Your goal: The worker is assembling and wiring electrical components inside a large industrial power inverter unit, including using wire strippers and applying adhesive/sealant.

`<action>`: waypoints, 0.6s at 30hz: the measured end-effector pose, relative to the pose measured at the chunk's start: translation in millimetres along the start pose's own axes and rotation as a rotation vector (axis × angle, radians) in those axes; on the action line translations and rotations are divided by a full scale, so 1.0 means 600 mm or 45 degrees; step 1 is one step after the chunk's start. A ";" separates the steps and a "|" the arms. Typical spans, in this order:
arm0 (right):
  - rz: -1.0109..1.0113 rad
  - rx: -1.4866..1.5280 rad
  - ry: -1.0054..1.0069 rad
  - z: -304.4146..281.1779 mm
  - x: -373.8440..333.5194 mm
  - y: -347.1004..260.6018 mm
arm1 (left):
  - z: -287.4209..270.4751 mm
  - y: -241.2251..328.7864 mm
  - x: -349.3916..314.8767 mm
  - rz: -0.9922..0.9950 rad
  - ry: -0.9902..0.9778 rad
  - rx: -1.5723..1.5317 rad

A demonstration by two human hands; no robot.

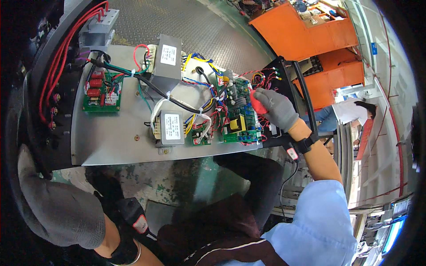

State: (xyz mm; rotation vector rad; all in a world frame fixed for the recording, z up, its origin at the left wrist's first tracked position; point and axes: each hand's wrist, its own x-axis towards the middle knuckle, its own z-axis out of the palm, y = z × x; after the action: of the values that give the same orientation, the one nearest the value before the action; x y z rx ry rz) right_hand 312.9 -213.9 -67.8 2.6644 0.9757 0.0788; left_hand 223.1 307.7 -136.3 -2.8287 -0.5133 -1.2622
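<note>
A metal chassis [108, 148] holding electronics lies in front of me. My right hand [276, 108], in a grey glove, is closed over its right end, with a small red thing [258, 103] at the fingertips; its kind is unclear. Beneath that hand is a green circuit board [239, 128] with a yellow-wrapped transformer and thin red wires around it. My left hand [49, 204], also gloved in grey, reaches the black left end panel [60, 133]. Its fingers curl at a black handle [41, 162] there, partly lost in the dark rim.
Two boxy grey transformers [168, 66] and a smaller green board [102, 95] are fixed on the chassis, joined by bundled cables. A black handle [306, 95] stands at its right end. Orange cabinets [306, 33] and another person [348, 113] are farther right.
</note>
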 end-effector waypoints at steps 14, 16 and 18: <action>-0.132 -0.326 -0.241 0.021 0.009 -0.012 | -0.002 0.012 0.006 0.069 0.080 -0.228; -0.120 -0.329 -0.259 0.022 0.011 -0.011 | -0.004 0.016 0.006 0.057 0.082 -0.276; -0.070 -0.269 -0.302 0.023 0.014 -0.010 | -0.004 0.019 0.007 0.044 0.090 -0.327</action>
State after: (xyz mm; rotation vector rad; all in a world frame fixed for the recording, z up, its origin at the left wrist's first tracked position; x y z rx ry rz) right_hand 317.7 -208.0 -83.4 2.3883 0.9081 -0.1361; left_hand 227.4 298.0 -130.1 -2.9652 -0.3190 -1.5165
